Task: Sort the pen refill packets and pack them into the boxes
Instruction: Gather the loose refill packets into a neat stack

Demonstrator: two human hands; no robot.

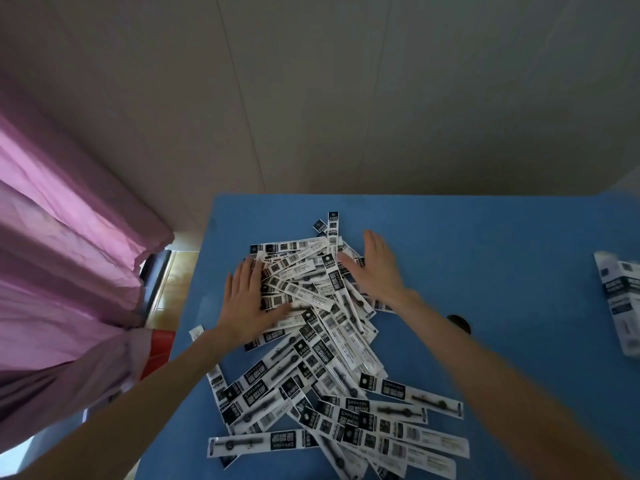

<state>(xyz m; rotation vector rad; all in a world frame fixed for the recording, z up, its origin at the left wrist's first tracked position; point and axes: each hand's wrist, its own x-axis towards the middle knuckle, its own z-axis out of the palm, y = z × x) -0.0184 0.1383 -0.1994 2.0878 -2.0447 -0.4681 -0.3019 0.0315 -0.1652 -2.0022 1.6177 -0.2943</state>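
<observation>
A loose heap of several long black-and-white pen refill packets [322,344] sprawls over the middle of the blue table [502,271], lying at all angles. My left hand [244,304] lies flat with straight fingers on the heap's left side. My right hand [375,270] rests with straight fingers against the heap's upper right side. Neither hand holds a packet. White and dark boxes [621,299] lie at the table's right edge, partly cut off by the frame.
A pink curtain [69,258] hangs to the left of the table, with a red object [161,351] beside it. A pale wall [346,98] stands right behind the table. A small dark round thing [459,322] sits on the table by my right forearm.
</observation>
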